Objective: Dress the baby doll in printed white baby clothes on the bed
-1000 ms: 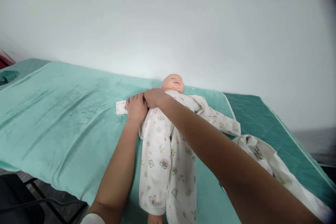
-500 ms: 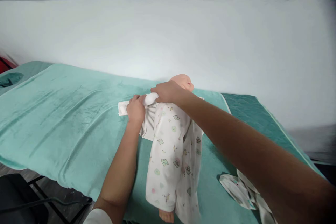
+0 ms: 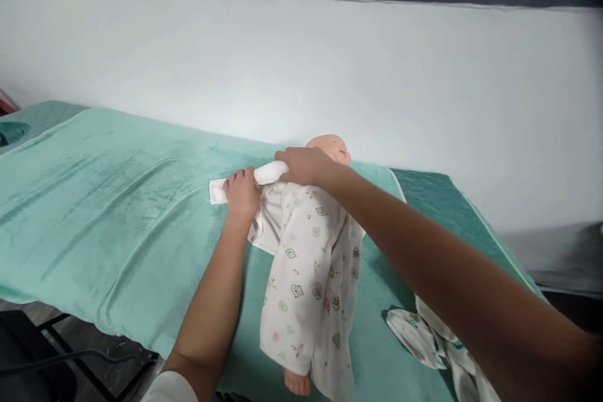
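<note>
A baby doll (image 3: 325, 142) lies on its back, head toward the wall, its face turned right. Over its body and legs is a white garment (image 3: 301, 270) printed with small figures; one bare foot (image 3: 296, 382) sticks out below. My left hand (image 3: 243, 192) is closed around a white sleeve (image 3: 217, 191) spread out to the left, its flat end showing past my fingers. Between my hands runs a smooth, rounded white stretch of cloth (image 3: 271, 172). My right hand (image 3: 304, 164), crossing over the doll's chest, grips its other end near the shoulder. Whether the doll's arm is inside is hidden.
A teal sheet (image 3: 117, 201) covers the padded surface, which backs onto a white wall (image 3: 282, 69). Crumpled printed cloth (image 3: 419, 339) lies at the lower right, partly behind my right forearm. A black object (image 3: 32, 352) with a cable stands at the lower left.
My hands have drawn slightly apart, and more of the white cloth between them shows. The view has tilted and shifted a little.
</note>
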Demonstrator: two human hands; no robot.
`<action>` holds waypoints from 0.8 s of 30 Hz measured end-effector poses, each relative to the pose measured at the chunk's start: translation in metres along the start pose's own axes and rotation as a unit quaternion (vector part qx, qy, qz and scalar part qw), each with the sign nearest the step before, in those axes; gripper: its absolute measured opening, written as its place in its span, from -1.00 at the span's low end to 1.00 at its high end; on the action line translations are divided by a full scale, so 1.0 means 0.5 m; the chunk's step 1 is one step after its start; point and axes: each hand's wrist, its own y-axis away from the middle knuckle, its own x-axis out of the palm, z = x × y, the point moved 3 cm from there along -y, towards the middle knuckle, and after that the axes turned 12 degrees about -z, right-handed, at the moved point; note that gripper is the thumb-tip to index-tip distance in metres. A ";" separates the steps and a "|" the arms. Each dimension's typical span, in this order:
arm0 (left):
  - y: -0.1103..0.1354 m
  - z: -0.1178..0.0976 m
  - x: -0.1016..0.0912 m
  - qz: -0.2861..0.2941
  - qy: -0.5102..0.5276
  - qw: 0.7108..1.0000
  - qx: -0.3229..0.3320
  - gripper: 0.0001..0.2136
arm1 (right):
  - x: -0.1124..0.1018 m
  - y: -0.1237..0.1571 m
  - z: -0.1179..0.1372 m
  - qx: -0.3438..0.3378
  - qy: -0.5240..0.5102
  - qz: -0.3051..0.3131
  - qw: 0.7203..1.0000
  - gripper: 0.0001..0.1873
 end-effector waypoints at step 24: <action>0.003 -0.016 0.033 -0.044 -0.003 0.998 0.042 -0.45 | 0.184 0.274 -0.198 0.337 -0.136 -0.328 0.872 -0.55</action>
